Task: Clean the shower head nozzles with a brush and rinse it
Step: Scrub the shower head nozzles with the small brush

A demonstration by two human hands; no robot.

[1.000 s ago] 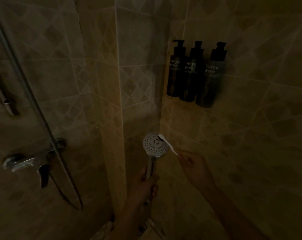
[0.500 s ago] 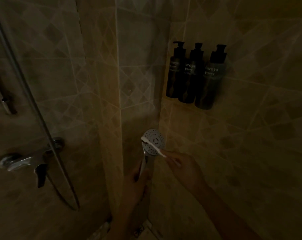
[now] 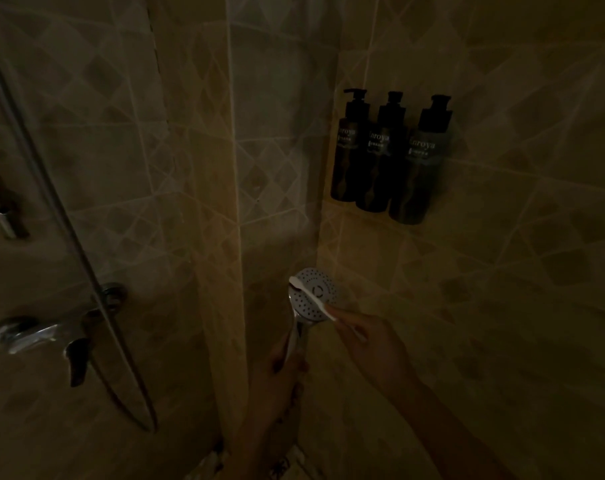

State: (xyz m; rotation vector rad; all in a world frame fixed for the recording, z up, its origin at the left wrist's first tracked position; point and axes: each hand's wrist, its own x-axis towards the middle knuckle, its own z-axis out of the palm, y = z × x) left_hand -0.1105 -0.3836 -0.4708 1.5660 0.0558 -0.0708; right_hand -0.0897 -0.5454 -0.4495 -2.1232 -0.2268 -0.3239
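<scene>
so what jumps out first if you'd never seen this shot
The pale round shower head low in the centre, bright in the gloom, with a white brush laid across its nozzles. The left hand grips its handle from below and the right hand holds the brush. Next, three dark pump bottles sit in a row against the right wall.

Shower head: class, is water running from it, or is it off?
Off, as far as the dim picture shows: no stream leaves the shower head; the brush lies across its face.
</scene>
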